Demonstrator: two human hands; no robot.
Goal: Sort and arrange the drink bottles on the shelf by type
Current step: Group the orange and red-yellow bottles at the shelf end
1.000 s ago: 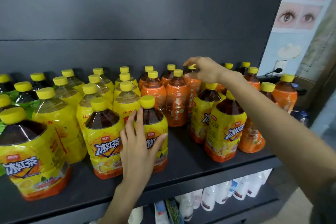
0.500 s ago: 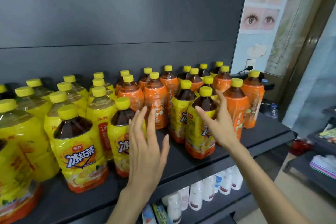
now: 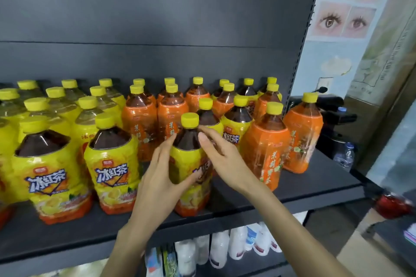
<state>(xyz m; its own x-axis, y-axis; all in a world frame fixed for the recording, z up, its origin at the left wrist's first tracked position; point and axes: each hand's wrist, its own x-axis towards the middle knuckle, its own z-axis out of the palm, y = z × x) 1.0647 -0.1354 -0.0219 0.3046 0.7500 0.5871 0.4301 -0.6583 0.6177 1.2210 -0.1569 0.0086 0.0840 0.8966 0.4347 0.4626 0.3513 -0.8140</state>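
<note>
The bottle [image 3: 185, 141], a yellow-labelled dark tea, stands upright at the front middle of the shelf [image 3: 304, 177]. With a yellow pair [image 3: 112, 164] of the same tea on its left and orange bottles [image 3: 265, 148] to its right and behind, it is probably held so it can slide left to join its own kind. The left hand [image 3: 162, 177] reaches up from below, fingers [image 3: 167, 144] along the bottle's left side and thumb curled across the label, clamped on it; the right hand [image 3: 221, 157] comes in from the right, fingers [image 3: 203, 137] nearly straight and together, laid on the bottle's shoulder as if to steady it.
</note>
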